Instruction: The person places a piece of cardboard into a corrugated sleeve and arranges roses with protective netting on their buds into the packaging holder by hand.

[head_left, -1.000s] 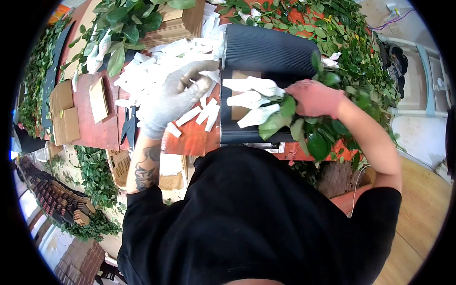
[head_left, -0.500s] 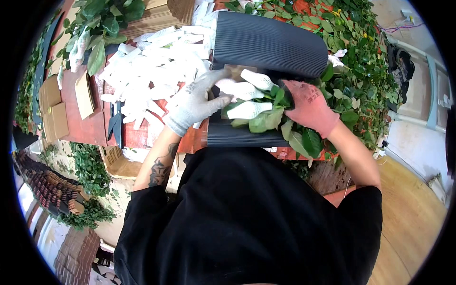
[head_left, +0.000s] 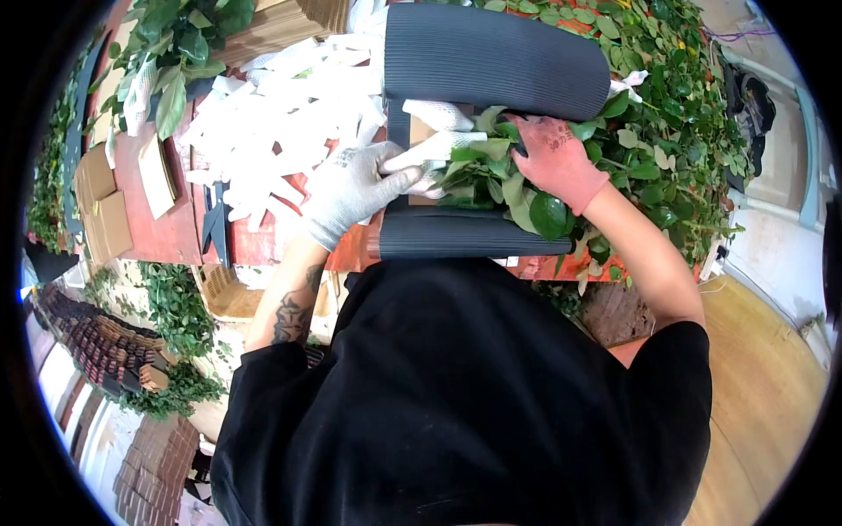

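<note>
My left hand [head_left: 364,186], in a whitish glove, closes its thumb and fingers around a flower head in a white mesh sleeve [head_left: 424,186]. More mesh-sleeved flowers [head_left: 438,115] lie just above and beside it, heads pointing left. My right hand [head_left: 557,162], in a pink glove with dark fingertips, is closed over their leafy stems [head_left: 504,171]; the leaves partly hide its grip. Beneath the bunch lies a black ridged sheet [head_left: 474,237], its far part curled up as a broad roll [head_left: 495,61]. A bit of brown cardboard [head_left: 422,133] shows between the flowers and the sheet.
Loose white mesh sleeves [head_left: 272,131] are heaped left of the roll. Scissors [head_left: 215,226] with dark handles and folded cardboard [head_left: 103,206] lie farther left on the red table [head_left: 167,238]. Leafy stems [head_left: 675,167] cover the right side. A cardboard stack [head_left: 285,31] stands behind.
My left hand has moved from above the bunch down onto a sleeved flower head. The flowers have shifted and spread a little; my right hand has stayed on the stems, moving slightly.
</note>
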`<state>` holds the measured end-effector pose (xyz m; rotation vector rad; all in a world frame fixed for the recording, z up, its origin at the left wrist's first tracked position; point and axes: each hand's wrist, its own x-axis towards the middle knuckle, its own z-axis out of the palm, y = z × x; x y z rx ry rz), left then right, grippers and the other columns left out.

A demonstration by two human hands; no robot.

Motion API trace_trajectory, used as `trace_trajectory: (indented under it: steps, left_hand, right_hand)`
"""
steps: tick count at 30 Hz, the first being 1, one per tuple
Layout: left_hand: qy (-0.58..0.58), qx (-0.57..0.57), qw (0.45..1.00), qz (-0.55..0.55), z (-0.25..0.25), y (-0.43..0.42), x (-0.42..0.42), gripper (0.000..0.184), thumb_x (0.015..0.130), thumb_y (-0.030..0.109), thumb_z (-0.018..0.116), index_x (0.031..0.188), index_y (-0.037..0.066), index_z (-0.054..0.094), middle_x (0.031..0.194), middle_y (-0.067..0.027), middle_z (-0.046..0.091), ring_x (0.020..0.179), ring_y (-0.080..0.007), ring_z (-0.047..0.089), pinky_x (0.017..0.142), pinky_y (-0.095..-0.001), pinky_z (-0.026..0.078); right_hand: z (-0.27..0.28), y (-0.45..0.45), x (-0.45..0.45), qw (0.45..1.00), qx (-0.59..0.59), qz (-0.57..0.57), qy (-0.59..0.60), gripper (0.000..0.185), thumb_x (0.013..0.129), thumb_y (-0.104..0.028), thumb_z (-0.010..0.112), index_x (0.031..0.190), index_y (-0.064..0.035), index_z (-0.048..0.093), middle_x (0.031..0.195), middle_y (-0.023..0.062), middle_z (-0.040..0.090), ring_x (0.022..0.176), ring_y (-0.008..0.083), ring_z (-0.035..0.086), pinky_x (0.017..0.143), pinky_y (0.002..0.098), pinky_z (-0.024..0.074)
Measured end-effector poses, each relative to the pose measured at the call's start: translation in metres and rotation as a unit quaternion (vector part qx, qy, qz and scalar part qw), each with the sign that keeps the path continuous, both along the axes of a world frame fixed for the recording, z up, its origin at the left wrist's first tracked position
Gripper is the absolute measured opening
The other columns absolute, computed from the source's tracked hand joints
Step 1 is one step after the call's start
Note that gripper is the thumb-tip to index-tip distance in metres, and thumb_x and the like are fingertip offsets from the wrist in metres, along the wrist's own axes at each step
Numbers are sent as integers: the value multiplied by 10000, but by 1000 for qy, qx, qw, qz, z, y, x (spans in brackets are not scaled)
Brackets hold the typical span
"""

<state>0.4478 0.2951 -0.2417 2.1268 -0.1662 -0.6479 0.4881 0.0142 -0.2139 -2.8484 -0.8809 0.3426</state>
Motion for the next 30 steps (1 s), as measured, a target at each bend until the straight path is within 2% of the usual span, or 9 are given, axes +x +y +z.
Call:
trace_trajectory:
  steps: [7,8,13,17,19,23,24,29,30]
  left_hand:
    - [-207,22,978,5,8,-3,-8,478,762,319,710,1115,15,602,943,-171,620,843,-265,610,748,-357,483]
    - [-208,21,978,8,11,-4,-6,478,762,319,710,1115,15,602,943,-171,620,843,-265,610,748,-357,483]
    - [-56,20,996,-74,10,0,4,454,746,254,731,1117,28,602,903,-121,626,840,-247,601,772,-350,474]
    - [-37,-49,997,-53,17,5,8,465,741,247,743,1122,23,600,913,-87,633,859,-205,606,776,-333,475]
    - [31,-169,984,-48,29,10,3,453,744,210,747,1130,22,602,927,-73,641,881,-167,604,785,-314,476]
    - [-86,-161,977,-110,17,16,-11,450,721,104,745,1147,37,619,920,-70,651,827,-156,610,761,-295,485]
    - [-83,-157,978,-112,12,16,-11,450,721,104,745,1147,37,619,920,-70,651,827,-156,610,761,-295,485]
    - [-129,-81,976,-155,2,21,-6,527,696,115,736,1208,123,609,776,-100,598,682,-220,576,669,-334,467]
    - [-145,-67,973,-166,1,21,-8,531,693,130,734,1208,122,608,755,-101,583,663,-234,564,664,-339,462]
  right_hand:
    - [34,12,3,994,-83,-44,56,438,771,-255,649,1151,-58,555,1053,127,604,979,295,576,875,393,445]
    - [42,15,-1,991,-98,-47,81,437,768,-261,653,1149,-68,558,1076,122,604,990,287,579,873,388,453]
    - [71,0,-17,972,-107,16,-208,485,759,-314,638,1213,-171,542,1097,49,610,1025,220,580,850,354,457]
    - [142,15,-42,970,-113,-19,-215,473,760,-283,638,1211,-178,542,1115,41,596,1057,221,557,892,345,418]
    - [160,8,-50,995,68,45,63,439,764,-239,630,1193,-185,559,1131,43,584,1088,213,536,927,339,388]
    - [105,26,-44,994,95,55,9,364,780,-175,593,1139,-117,591,1018,81,624,970,250,594,886,369,444]
    - [97,33,-36,981,149,72,103,355,792,-192,584,1128,-76,583,1005,119,633,948,287,601,872,391,453]
    - [55,55,-27,956,41,57,284,350,808,-252,567,1082,-35,584,1000,171,629,977,313,592,879,398,454]
    - [31,49,-26,956,70,37,284,343,772,-221,599,1100,-121,594,965,157,622,969,311,581,847,408,462]
